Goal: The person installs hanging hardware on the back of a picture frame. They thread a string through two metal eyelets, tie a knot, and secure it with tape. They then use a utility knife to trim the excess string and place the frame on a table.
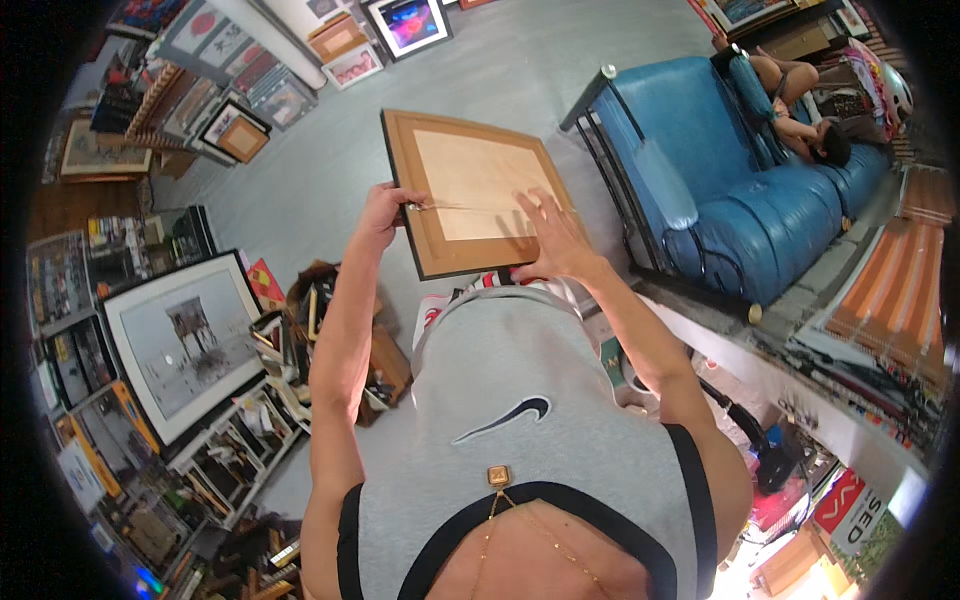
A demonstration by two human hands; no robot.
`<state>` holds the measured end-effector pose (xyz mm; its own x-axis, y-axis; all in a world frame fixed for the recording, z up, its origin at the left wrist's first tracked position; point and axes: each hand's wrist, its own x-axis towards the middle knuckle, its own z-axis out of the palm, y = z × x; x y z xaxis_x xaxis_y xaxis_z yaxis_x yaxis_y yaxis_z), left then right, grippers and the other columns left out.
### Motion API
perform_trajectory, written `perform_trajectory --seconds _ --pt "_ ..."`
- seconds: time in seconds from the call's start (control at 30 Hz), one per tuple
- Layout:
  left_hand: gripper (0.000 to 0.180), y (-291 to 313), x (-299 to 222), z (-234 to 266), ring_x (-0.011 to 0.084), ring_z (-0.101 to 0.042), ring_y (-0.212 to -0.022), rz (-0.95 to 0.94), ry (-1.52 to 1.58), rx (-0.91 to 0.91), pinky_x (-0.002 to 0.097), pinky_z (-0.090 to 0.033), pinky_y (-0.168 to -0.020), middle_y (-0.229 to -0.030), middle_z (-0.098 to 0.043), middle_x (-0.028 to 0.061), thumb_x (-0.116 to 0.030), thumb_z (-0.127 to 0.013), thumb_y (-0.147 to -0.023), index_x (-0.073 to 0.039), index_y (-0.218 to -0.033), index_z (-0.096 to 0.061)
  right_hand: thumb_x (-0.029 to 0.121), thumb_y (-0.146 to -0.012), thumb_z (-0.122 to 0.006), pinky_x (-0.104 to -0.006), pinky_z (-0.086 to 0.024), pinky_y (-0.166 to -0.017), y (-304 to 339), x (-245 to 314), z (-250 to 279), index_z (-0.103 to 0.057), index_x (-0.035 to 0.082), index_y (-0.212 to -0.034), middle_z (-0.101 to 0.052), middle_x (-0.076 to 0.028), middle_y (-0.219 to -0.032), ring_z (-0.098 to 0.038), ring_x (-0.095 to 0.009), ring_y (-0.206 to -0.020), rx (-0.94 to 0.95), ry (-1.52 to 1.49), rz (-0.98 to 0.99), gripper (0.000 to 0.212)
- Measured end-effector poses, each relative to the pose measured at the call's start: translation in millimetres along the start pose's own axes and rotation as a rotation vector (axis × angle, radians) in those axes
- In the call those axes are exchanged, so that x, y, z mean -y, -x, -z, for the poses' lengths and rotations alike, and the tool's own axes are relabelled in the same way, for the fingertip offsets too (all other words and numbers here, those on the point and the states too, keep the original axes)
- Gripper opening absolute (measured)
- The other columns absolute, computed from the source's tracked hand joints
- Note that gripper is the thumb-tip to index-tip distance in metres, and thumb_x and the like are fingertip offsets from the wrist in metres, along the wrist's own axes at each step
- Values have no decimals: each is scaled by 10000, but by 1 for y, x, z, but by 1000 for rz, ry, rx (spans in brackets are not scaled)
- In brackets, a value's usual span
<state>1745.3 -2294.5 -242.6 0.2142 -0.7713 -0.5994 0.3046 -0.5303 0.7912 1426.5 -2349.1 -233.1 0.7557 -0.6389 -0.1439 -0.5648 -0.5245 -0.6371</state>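
Observation:
A picture frame [480, 150] with its back turned up is held in front of my waist. It has a dark outer edge, brown tape around the border, a pale backing panel and a hanging wire [470, 208] strung across it. My left hand [385, 212] grips the frame's left edge, near the end of the wire. Over the right part of the backing, my right hand [555, 238] is spread with its fingers apart, casting a shadow on the panel. Its thumb lies by the frame's near edge. Whether those fingertips touch the panel I cannot tell.
To the right stands a blue cushioned sofa [690, 110] with a dark metal frame; a person [800, 120] is at its far end. A large framed picture [185, 335] leans among crowded shelves on the left. More framed pictures [408, 25] stand along the far wall.

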Motion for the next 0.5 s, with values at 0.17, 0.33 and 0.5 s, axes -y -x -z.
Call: perform_trajectory --seconds 0.17,0.33,0.5 --pt "194 -105 -125 46 147 -652 -644 -142 -187 -101 270 -526 -598 -783 -686 77 -6 -680 -705 27 -896 -669 408 -525 -898 -459 -362 -1047 -144 -76 11 -286 109 -1451 -293 -174 -1422 -364 -370 -1286 -353 -281 -177 1150" --pt "199 -237 -231 115 112 -624 -656 -279 -476 -100 253 -481 -620 -799 -696 69 -27 -704 -705 38 -892 -684 362 -601 -872 -424 -430 -987 -217 -158 4 -339 103 -1434 -357 -166 -1412 -384 -320 -1293 -305 -160 -551 1022" --pt "296 -381 -300 167 135 -632 -669 -261 -886 -217 296 -482 -624 -762 -700 77 -215 -764 -714 5 -904 -707 288 -702 -818 -415 -467 -930 -230 -201 -21 -462 95 -1351 -494 -168 -1316 -503 -313 -1190 -425 -608 -797 765"
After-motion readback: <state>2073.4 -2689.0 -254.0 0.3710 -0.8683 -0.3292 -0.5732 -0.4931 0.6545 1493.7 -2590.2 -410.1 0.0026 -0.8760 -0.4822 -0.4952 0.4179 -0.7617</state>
